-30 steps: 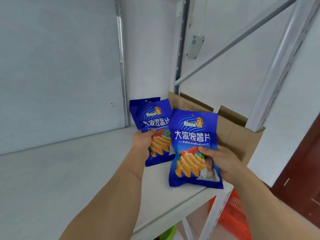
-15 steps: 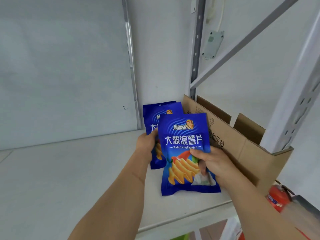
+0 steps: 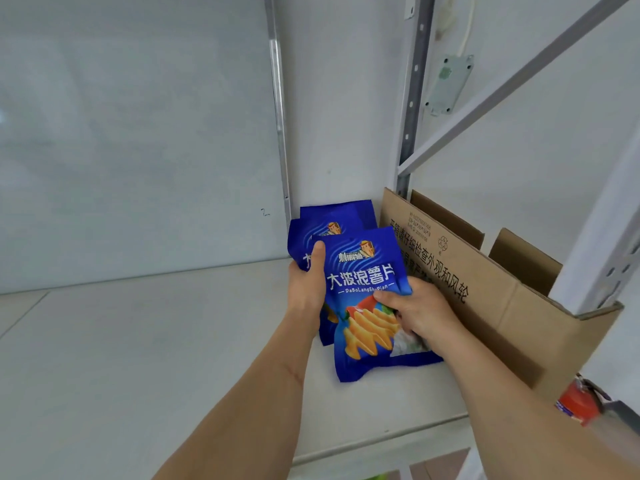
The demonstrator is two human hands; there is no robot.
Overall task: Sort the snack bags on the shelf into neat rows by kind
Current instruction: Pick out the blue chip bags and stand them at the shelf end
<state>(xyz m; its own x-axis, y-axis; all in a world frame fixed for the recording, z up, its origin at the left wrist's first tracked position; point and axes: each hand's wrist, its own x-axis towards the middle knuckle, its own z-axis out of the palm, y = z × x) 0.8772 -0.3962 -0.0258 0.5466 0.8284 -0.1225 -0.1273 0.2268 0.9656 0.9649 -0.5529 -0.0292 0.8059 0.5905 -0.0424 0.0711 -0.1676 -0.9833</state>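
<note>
A person's two bare hands press a blue bag of wavy potato chips (image 3: 367,299) against a short stack of like bags at the far right corner of a white shelf (image 3: 138,358). Much of the stack is hidden: two more blue bags (image 3: 332,220) show only their top edges and a strip of left side behind the front one, and how many stand there in all cannot be made out. The print on the rear bags is mostly covered.

The right hand (image 3: 412,310) is clamped on the front bag's right edge, thumb across the picture of the chips, its fingers out of sight behind the pack. The left hand (image 3: 308,282) grips the left edge of the stack, thumb lying up the front bag's face.

The front bag stands on its lower seam, long axis running up and away, leaning back toward the wall, label facing the camera.

Just right of the bags sits an open cardboard box (image 3: 502,299) with printed characters on its side, its contents unseen. Grey shelf uprights and a diagonal brace (image 3: 502,84) rise behind, against a pale wall. A red fire extinguisher (image 3: 575,403), partly cut off by the forearm, shows below the box.
</note>
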